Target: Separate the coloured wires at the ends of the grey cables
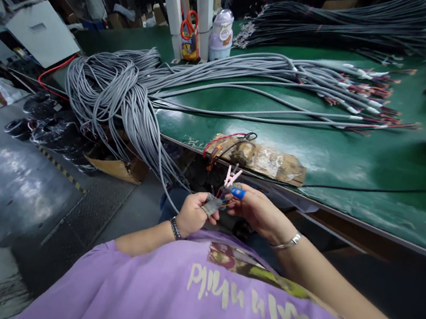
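My left hand (194, 212) is closed around the end of a grey cable (166, 191), with grey tape wrapped on its thumb. Thin coloured wires (220, 193) fan out from the cable between my two hands. My right hand (256, 209) pinches at these wires; a blue wrap (237, 192) covers one of its fingers. Just above the fingertips stands a pink clip (231, 176), like a clothespin, at the bench's near edge. Behind it a wooden block (270, 161) lies on the bench, with red and black leads at its left end.
A large bundle of grey cables (114, 87) lies on the green bench (360, 163) and hangs over its front edge. Dark cables (326, 31) lie farther back. A bottle (222, 34) and orange-handled scissors (189, 24) stand by a white post. Black coils (53, 131) sit on the floor.
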`<state>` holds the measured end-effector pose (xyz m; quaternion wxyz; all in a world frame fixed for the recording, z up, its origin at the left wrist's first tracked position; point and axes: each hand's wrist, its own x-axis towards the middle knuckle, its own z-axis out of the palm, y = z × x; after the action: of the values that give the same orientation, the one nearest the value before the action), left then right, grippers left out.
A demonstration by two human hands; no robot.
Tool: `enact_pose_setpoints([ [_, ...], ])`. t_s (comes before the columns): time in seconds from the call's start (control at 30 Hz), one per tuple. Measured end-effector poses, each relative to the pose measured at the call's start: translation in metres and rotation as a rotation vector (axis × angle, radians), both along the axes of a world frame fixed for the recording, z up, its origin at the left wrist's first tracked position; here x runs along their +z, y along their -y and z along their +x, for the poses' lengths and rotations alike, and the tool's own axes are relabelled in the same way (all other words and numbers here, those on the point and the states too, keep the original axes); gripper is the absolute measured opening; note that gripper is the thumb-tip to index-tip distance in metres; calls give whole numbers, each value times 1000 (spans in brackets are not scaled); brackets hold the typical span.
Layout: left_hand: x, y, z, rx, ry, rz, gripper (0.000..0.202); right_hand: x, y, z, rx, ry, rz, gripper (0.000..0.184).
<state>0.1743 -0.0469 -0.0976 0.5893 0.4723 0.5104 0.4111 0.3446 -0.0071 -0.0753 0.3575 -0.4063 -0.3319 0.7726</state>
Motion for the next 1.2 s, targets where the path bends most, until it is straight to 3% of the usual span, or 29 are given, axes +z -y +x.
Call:
enact_pose_setpoints([
  [0.1,-2,0,-1,-9,-5,8,41,4,1,1,53,90,21,34],
  [0.27,-2,1,0,-46,-31,16,39,4,-1,-2,108,303,221,40],
  [0.63,-3,0,3,9,22,-23,44,0,2,-1,127,347,350,33],
  [0.77,-6,-1,1,-62,12,-43,38,-1,5,-6,78,307,352,25],
  [0.9,-8,-3,-1,-179,-25,-125,35,-2,7,-8,132,276,339,28],
  [1.03,-6,-2,-2,-155,-4,-99,36,-2,6,-8,111,295,324,30],
  [1.2,-4,1,-2,-65,37,-23,45,-4,5,-11,21,242,192,31],
])
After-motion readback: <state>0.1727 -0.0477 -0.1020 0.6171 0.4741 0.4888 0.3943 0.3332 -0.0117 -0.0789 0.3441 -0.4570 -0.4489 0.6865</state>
